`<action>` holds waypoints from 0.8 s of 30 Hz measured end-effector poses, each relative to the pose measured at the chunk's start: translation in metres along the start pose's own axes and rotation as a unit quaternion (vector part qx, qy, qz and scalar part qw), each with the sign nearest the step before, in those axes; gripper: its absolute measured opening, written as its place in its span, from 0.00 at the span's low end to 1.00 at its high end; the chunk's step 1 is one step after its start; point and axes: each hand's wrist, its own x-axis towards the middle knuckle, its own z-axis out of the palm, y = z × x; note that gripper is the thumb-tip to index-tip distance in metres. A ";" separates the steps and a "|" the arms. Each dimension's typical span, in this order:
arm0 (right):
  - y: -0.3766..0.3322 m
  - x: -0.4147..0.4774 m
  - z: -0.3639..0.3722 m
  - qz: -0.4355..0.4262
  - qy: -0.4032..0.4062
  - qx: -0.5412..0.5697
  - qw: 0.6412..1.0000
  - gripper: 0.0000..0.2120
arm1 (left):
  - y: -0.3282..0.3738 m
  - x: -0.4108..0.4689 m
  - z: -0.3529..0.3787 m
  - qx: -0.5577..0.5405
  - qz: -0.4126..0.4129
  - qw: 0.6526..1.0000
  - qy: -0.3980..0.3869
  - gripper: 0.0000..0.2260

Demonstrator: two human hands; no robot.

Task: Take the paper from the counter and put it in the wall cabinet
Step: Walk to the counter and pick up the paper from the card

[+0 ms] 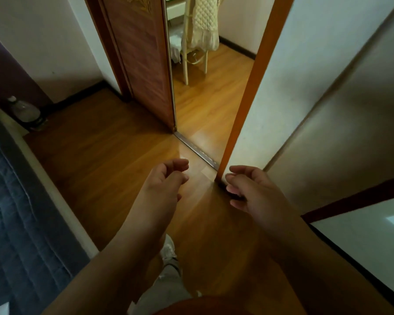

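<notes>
Both hands are hanging out in front over the wooden floor [96,155], and neither one is carrying anything. The left hand [166,180] is showing a loose grip, fingers curled but apart with the thumb tip close to the forefinger, clamped on nothing. The right hand [253,192] is matching it, fingers bent and spread, its grip empty too. The paper is nowhere in view, and neither a surface nor a wall cabinet is showing up. Straight ahead, a reddish wooden door [143,60] is standing open beside an orange door frame [248,92], and a pale chair [198,35] draped with quilted cloth is sitting in the room beyond. A dark blue bedspread [14,212] is filling the left edge, with a clear bottle [25,111] standing in the corner by the wall. A light shoe [168,251] is peeking out below the left forearm.
</notes>
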 end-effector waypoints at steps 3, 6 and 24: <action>-0.033 0.038 0.022 -0.002 0.014 -0.005 1.000 0.10 | 0.021 0.048 -0.015 0.000 -0.002 1.000 -0.014 0.10; -0.064 0.076 0.045 -0.005 0.026 -0.003 1.000 0.11 | 0.042 0.099 -0.036 0.001 -0.001 1.000 -0.017 0.10; -0.185 0.294 0.074 -0.026 0.008 0.083 0.996 0.09 | 0.150 0.325 -0.013 0.022 0.030 0.999 -0.018 0.12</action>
